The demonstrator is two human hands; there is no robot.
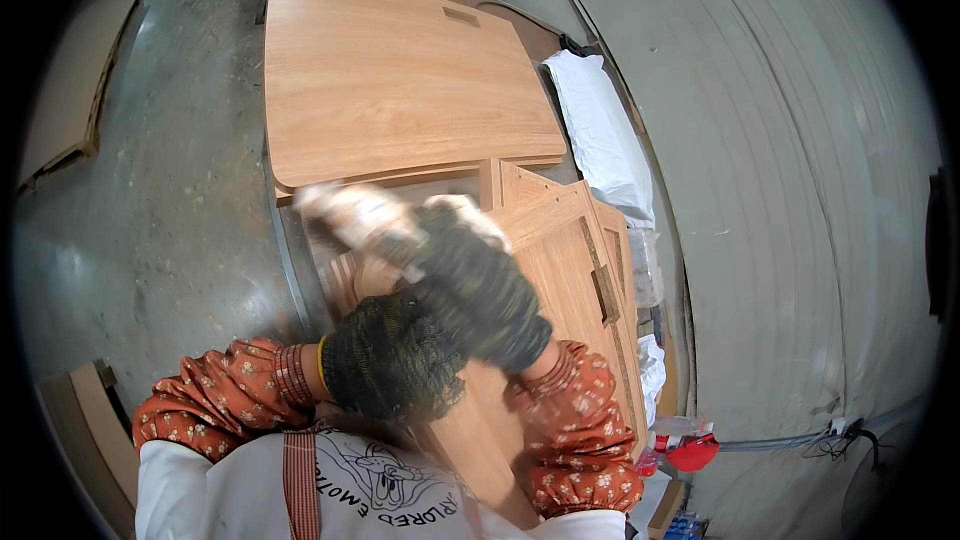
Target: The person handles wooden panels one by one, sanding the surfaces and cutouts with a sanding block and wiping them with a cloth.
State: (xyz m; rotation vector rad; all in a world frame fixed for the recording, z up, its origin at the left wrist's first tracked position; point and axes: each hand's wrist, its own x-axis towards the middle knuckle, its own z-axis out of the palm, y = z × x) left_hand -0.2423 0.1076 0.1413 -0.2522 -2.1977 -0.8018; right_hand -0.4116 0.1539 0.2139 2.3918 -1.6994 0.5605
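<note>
Both my hands wear dark green-black knit gloves and are close together above the smaller wood-grain panels. My right hand is closed on a whitish cloth, which is smeared by motion and sticks out on both sides of the glove. My left hand is just below and to the left, partly overlapped by the right one. Its fingers are hidden, so whether it also grips the cloth does not show. The smaller panels lie loosely stacked at angles, and the upper one has a rectangular slot near its right edge.
Beyond my hands lies a stack of large wood-grain boards with rounded corners. A white plastic-wrapped bundle sits along the right, beside a grey wall. A red object and cables are at lower right. More boards stand across the floor at left.
</note>
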